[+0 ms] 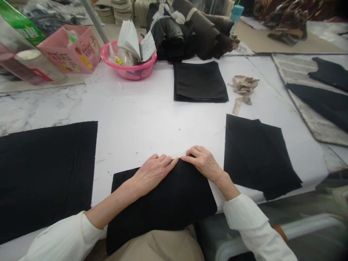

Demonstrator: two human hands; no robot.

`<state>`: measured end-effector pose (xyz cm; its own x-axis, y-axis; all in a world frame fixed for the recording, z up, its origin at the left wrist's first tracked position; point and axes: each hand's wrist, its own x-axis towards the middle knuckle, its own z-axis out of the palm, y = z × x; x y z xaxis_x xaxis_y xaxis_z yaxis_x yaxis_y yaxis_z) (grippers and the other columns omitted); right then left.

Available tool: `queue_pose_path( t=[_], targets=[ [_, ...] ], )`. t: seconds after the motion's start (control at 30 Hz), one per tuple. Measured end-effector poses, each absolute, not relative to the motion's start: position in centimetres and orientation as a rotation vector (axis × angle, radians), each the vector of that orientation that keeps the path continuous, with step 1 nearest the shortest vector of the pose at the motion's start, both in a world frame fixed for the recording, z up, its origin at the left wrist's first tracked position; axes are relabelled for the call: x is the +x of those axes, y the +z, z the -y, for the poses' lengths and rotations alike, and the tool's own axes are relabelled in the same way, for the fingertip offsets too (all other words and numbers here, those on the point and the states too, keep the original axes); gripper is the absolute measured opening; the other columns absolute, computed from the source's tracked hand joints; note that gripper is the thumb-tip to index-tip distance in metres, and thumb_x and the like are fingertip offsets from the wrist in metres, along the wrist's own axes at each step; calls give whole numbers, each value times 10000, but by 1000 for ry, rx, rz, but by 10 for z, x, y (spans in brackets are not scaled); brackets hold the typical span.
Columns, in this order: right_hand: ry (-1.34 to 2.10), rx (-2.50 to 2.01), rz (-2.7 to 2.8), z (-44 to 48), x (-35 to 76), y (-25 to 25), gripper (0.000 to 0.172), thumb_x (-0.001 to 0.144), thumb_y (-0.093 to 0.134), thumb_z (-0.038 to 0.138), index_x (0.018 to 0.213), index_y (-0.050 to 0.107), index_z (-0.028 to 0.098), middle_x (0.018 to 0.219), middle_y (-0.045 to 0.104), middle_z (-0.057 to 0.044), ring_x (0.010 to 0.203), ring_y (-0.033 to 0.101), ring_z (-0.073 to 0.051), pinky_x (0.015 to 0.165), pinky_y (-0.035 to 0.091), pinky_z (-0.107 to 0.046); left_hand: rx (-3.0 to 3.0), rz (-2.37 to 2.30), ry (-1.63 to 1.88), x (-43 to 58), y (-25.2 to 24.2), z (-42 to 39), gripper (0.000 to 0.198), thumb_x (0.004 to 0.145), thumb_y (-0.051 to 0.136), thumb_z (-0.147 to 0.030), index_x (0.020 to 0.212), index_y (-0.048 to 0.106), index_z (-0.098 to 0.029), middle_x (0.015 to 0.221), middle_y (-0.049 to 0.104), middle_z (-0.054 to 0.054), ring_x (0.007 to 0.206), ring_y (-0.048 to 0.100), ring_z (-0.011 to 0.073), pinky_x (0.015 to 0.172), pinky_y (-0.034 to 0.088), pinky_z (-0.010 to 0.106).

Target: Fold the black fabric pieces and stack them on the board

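Fig.: your L hand [153,171] lies flat, grip spread, on black fabric piece [168,206] at surface [141,119] near edge; R hand [203,163] fingers curl at its top edge, pinch unclear.

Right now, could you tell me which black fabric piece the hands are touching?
The black fabric piece in the front middle, under the left hand and right hand; left sheet, right pieces and far stack lie untouched.
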<state>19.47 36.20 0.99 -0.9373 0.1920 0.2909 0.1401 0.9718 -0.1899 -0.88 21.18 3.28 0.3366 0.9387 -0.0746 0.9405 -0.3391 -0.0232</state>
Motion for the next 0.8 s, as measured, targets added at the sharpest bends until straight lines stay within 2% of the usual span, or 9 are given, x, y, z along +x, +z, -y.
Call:
queue_pose_path(
  t=[0.27,0.53,0.8],
  targets=[
    [280,-314,2795,-371,204,8,189,972,528,185,1074,675,246,951,627,-50,917,534,-189,807,423,-334,2522,-1782,-38,0,33,-220,293,954,442,-140,1245,472,-162,1011,544,55,901,517,196,824,422,348],
    [262,-303,2814,-375,209,9,210,977,515,179,1094,673,254,971,625,-53,931,533,-188,820,436,-338,2518,-1808,37,1,30,-225,371,952,446,-152,1322,430,-188,994,544,52,892,523,206,782,413,353],
    [240,-297,2821,-371,211,9,260,965,534,160,1162,660,274,994,634,-59,947,553,-197,827,458,-353,2535,-1788,76,7,33,-229,265,957,424,-141,1208,502,-173,965,533,43,860,516,199,772,412,356]
  ],
)
